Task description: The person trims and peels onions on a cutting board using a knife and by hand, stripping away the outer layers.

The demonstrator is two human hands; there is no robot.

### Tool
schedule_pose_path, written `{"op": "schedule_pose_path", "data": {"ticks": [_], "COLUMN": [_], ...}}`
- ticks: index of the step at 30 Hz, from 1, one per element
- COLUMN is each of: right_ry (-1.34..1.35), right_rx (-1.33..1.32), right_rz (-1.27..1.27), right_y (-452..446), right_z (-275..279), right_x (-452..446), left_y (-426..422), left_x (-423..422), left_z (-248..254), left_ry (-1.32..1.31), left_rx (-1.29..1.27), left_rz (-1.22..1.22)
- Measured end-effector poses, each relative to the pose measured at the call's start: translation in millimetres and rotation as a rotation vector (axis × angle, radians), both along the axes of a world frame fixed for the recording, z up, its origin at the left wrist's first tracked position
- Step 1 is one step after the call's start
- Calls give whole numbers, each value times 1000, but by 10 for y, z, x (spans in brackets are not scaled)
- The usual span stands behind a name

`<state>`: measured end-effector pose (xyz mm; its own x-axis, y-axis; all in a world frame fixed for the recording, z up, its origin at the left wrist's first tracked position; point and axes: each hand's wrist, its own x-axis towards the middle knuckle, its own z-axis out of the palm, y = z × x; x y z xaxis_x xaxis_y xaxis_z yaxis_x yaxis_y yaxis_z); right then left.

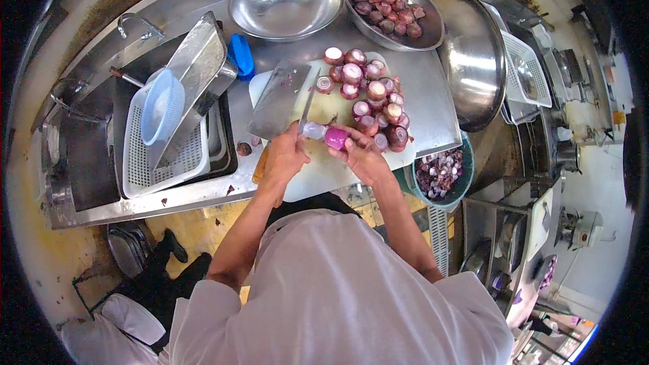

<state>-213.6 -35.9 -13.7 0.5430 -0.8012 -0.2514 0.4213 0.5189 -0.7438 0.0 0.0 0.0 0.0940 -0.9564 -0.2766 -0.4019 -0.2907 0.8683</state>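
My left hand [285,155] is closed around a knife [309,100], its narrow blade pointing away from me over the board; its handle is hidden in the fingers. My right hand [362,155] grips a peeled purple onion [336,138]. A pale, blurred piece [313,130] shows between the two hands; I cannot tell what it is. Flat on the white cutting board [311,186], left of the knife, lies a broad cleaver [278,98] with a few onion scraps on its blade. Many red onions [376,90] with their ends cut off are heaped beyond my right hand.
Whole onions fill a steel bowl [433,34] at the back; another steel bowl [286,3] stands beside it. Below the counter's right edge, a green tub [466,169] holds onion skins. Left are a blue brush [241,56], a white basket [138,176] and a light-blue strainer [172,88].
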Motion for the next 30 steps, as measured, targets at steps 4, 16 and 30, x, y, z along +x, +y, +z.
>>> {"op": "schedule_pose_path", "data": {"ticks": [4,16,30], "right_ry": [-137,-305,1398], "right_rx": [219,252,-1695], "right_rz": [3,-96,188], "right_y": [-119,-1583,-1599], "right_z": [-104,765,-248], "right_x": [82,962,774], "left_y": [-31,330,815], "left_x": [208,331,590], "left_z": [31,286,235], "left_ry": [3,59,73], "left_rx": [88,19,38], "left_rz": [2,219,299]}}
